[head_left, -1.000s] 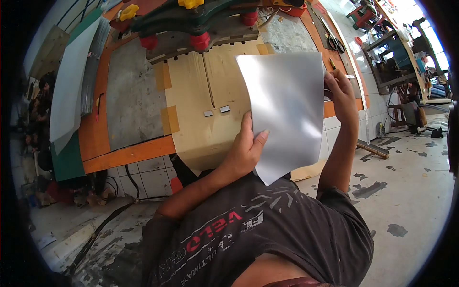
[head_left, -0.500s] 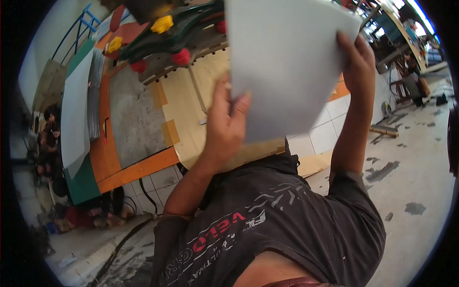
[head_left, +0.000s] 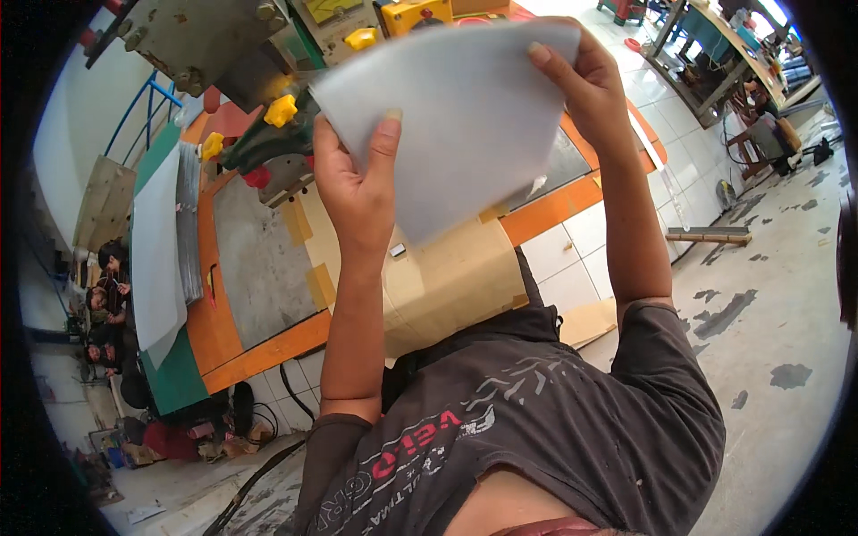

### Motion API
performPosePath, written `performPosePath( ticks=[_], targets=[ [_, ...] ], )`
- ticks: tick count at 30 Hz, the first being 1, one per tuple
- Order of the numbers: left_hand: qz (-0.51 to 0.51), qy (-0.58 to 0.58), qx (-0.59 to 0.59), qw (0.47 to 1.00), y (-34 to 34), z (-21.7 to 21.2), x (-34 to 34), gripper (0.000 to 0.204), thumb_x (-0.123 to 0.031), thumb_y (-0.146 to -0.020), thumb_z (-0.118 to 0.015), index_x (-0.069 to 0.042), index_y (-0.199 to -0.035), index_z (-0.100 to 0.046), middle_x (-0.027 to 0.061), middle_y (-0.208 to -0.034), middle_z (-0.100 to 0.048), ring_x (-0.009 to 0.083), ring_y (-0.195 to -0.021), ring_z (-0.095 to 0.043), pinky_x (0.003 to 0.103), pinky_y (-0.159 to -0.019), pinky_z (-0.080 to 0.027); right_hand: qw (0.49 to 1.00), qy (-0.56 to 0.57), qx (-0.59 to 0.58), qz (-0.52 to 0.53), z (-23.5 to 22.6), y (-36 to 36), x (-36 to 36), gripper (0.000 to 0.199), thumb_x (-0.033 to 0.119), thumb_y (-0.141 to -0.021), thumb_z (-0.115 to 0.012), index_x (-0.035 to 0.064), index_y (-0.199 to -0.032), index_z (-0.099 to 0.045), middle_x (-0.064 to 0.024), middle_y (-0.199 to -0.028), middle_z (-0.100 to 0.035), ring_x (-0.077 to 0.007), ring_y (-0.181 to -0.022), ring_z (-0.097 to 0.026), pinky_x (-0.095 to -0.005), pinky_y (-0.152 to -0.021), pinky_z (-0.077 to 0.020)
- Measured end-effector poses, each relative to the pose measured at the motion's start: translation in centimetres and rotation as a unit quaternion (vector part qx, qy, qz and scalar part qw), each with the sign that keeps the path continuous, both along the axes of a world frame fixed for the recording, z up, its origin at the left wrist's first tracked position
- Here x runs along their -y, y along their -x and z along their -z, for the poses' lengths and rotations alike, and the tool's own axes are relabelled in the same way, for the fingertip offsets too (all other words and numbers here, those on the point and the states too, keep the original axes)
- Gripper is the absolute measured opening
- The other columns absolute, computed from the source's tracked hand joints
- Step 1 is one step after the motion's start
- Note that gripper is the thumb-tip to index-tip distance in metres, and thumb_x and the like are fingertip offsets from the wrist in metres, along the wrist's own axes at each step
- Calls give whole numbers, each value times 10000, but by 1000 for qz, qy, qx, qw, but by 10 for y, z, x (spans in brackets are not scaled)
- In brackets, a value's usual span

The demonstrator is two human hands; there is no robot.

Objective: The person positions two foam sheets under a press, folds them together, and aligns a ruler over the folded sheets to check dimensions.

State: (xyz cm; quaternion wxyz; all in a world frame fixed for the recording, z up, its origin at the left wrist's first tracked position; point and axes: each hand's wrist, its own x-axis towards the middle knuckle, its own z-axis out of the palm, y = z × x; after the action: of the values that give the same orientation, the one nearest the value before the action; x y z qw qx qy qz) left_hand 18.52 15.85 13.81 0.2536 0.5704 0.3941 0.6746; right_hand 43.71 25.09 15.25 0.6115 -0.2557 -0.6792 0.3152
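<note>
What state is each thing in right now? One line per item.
Thin silvery-grey flexible sheet: raised, slightly curved, gripped two-handed
Left hand: closed on the sheet's left edge
Right hand: closed on its upper right corner
Brown paper covering: spread out, extending past the orange table edge
Large whitish sheet: lying at left, unheld
Yellow lobed knob: tight or loose, cannot tell

A head-worn fisheye looks down past the nearby shirt (head_left: 572,402) toward the worktable (head_left: 268,355).
</note>
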Motion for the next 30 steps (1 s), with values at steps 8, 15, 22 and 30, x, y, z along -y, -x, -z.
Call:
performPosePath(
  ticks=[8,15,22,30],
  targets=[
    [-40,-138,6,990,-7,-24,-18,256,-168,-1033,-675,-24,-1172,-514,40,-1060,-592,109,-992,-553,274,-910,-464,994,-49,7,96,-25,18,-1,304,312,-993,-727,91,-1200,-727,-65,-1033,-745,-169,-926,-715,-325,-855,-587],
    [-69,-232,29,970,5,-55,-35,291,-147,-1007,-708,-21,-1210,-541,71,-1097,-667,138,-993,-621,293,-907,-500,1000,-24,13,-5,-19,3,-5,394,314,-963,-776,-7,-1183,-713,-87,-1052,-746,-172,-977,-705,-329,-883,-570],
    [-28,-144,48,988,-1,-31,-27,314,-157,-986,-737,-54,-1198,-529,22,-1056,-615,86,-943,-583,268,-869,-501,995,66,-23,72,3,29,-13,371,321,-985,-750,-11,-1149,-730,-72,-1001,-751,-140,-911,-687,-296,-827,-548],
    [130,-48,108,984,-3,-22,-28,364,-196,-1022,-689,-21,-1303,-536,87,-1137,-715,117,-997,-646,273,-879,-517,981,33,-75,174,-8,30,-18,410,341,-987,-743,-47,-1116,-728,-92,-997,-748,-146,-894,-678,-294,-805,-535]
  ],
)
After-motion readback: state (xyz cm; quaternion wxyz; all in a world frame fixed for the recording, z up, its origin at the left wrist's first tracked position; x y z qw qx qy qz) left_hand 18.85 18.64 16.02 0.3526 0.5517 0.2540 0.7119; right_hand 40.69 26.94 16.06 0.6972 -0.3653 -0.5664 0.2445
